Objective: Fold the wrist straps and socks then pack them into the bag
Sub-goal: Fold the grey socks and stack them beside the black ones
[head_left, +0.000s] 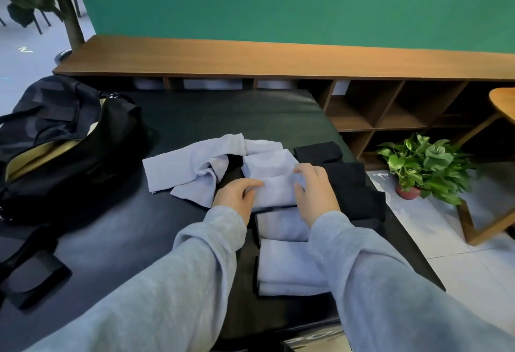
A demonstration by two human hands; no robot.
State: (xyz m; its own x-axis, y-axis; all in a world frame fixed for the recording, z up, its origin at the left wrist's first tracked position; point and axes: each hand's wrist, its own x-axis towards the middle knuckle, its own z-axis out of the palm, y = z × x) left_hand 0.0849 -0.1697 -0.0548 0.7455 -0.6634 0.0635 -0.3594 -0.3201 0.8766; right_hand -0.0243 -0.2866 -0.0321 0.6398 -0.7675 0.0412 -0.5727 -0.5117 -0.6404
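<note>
Since the black counter (195, 117) drops off close on the right, free room is left twd the gaping bag (55, 140). Unfolded socks (192, 167) wait mid-counter; folded stack (289, 265) sits near, out of the way. Both hands, left (237, 195) & right (315, 193), pinch the light sock (274, 187), prob. squaring its fold.

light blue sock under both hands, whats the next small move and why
Probably press the fold flat and let go. Both the left hand and right hand hold the light blue sock, which already looks folded like the folded pieces nearer the person, while unfolded socks wait beside it.
</note>
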